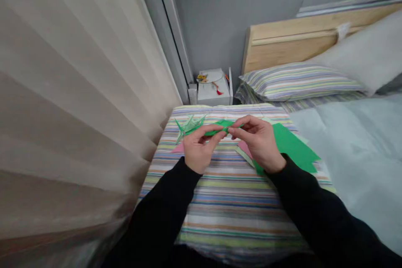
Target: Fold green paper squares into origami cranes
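Note:
Both of my hands pinch a folded piece of green paper [225, 124] above the striped cloth. My left hand [201, 146] grips its near left edge between thumb and forefinger. Close beside, my right hand [257, 140] has thumb and fingertips closed on the paper's right part. The fingers hide much of the fold. Behind my left hand lie folded green paper shapes with pointed ends [188, 126], and a pink paper corner [178, 148] pokes out there. Under and beside my right hand are flat green sheets [293, 148], with a pink sheet [245, 149] partly covered.
The striped cloth [232, 201] covers the table in front of me. A small white cabinet [213, 94] with a red tassel [219, 91] stands behind it. A pale curtain [94, 92] hangs at left. The bed [354, 146] with a striped pillow [301, 81] is at right.

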`<state>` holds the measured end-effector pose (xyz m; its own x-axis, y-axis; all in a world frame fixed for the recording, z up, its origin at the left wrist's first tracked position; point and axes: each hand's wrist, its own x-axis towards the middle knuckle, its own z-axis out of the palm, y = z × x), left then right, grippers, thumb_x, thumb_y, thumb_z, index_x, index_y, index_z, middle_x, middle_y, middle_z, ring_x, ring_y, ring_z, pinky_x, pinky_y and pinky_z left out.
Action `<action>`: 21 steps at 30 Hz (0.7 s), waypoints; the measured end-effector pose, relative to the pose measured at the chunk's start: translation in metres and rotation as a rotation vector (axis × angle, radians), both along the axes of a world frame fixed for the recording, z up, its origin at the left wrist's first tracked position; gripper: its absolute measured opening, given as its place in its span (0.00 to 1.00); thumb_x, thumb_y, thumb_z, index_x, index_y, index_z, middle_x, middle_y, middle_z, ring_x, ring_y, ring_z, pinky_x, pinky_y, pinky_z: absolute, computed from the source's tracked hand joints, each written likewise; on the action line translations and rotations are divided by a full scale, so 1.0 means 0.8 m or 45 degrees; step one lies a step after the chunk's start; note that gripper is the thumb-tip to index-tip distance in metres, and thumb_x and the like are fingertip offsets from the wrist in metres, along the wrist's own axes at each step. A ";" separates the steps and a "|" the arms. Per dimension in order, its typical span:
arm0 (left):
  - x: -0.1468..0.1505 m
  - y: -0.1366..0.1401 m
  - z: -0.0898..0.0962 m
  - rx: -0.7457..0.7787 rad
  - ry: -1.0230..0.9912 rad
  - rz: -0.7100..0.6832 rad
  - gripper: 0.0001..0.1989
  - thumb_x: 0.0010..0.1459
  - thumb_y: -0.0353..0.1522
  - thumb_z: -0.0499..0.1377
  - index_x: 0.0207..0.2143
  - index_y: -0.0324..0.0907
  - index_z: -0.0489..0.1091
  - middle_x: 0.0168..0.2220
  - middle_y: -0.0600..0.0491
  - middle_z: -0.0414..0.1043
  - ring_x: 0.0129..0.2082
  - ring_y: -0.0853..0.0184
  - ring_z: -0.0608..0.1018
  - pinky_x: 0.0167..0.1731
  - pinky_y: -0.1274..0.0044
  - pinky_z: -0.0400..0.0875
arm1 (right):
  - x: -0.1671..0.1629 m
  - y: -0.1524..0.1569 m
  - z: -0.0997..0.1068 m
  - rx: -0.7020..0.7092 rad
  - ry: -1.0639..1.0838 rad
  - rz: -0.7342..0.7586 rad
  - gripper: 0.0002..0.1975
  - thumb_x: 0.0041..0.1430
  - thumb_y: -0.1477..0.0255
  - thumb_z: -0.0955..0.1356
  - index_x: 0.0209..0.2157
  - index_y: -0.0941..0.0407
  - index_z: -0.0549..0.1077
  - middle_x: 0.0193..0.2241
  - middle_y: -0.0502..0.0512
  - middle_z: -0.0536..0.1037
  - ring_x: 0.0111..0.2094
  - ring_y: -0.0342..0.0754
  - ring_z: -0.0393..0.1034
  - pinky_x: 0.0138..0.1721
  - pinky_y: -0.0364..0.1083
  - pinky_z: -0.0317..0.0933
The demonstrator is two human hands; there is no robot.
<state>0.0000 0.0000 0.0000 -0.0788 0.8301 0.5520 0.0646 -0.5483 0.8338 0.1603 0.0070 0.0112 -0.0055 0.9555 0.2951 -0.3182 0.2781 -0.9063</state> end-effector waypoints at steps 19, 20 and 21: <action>-0.001 0.003 -0.007 0.220 0.188 0.170 0.08 0.56 0.28 0.69 0.40 0.45 0.82 0.37 0.53 0.85 0.37 0.65 0.85 0.40 0.75 0.82 | -0.009 0.000 -0.009 -0.259 0.115 0.125 0.13 0.42 0.68 0.81 0.27 0.56 0.79 0.22 0.48 0.78 0.23 0.40 0.70 0.24 0.41 0.68; -0.001 0.004 -0.008 0.224 0.192 0.176 0.09 0.56 0.28 0.69 0.41 0.45 0.82 0.38 0.53 0.85 0.37 0.65 0.86 0.41 0.75 0.82 | -0.009 0.000 -0.009 -0.257 0.116 0.096 0.12 0.42 0.68 0.81 0.26 0.56 0.79 0.20 0.47 0.77 0.21 0.40 0.69 0.23 0.41 0.66; 0.000 0.004 -0.008 0.220 0.192 0.182 0.10 0.56 0.27 0.69 0.41 0.45 0.82 0.39 0.53 0.85 0.38 0.64 0.86 0.41 0.75 0.82 | -0.009 -0.001 -0.009 -0.257 0.118 0.069 0.12 0.42 0.68 0.81 0.25 0.56 0.78 0.19 0.47 0.76 0.20 0.40 0.68 0.22 0.41 0.65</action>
<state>-0.0003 0.0032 -0.0066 -0.0946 0.7090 0.6988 0.2684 -0.6578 0.7038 0.1527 0.0066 0.0041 -0.0399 0.9942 0.0996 -0.4119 0.0744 -0.9082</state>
